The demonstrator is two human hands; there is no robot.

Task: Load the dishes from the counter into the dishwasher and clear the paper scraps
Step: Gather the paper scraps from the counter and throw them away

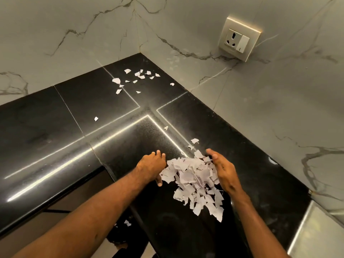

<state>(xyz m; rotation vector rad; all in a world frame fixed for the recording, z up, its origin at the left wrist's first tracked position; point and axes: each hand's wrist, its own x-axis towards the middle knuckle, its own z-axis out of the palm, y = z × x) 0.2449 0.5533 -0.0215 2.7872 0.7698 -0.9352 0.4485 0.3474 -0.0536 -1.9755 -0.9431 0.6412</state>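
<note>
A heap of torn white paper scraps (pixel 195 179) lies on the black stone counter (pixel 74 112) near its front edge. My left hand (pixel 152 166) rests against the heap's left side, its fingers lying on the counter and touching the paper. My right hand (pixel 222 169) stands on its edge against the heap's right side, fingers straight, cupping the pile. Several loose scraps (pixel 137 77) lie scattered in the far corner of the counter. Single scraps sit at the counter's middle (pixel 96 119) and just beyond the heap (pixel 194 140). No dishes or dishwasher are in view.
Marble-patterned walls meet at the corner behind the counter. A wall socket with a switch (pixel 239 39) sits on the right wall. Below the counter's front edge, a scrap of paper (pixel 127 222) lies on something dark by the floor.
</note>
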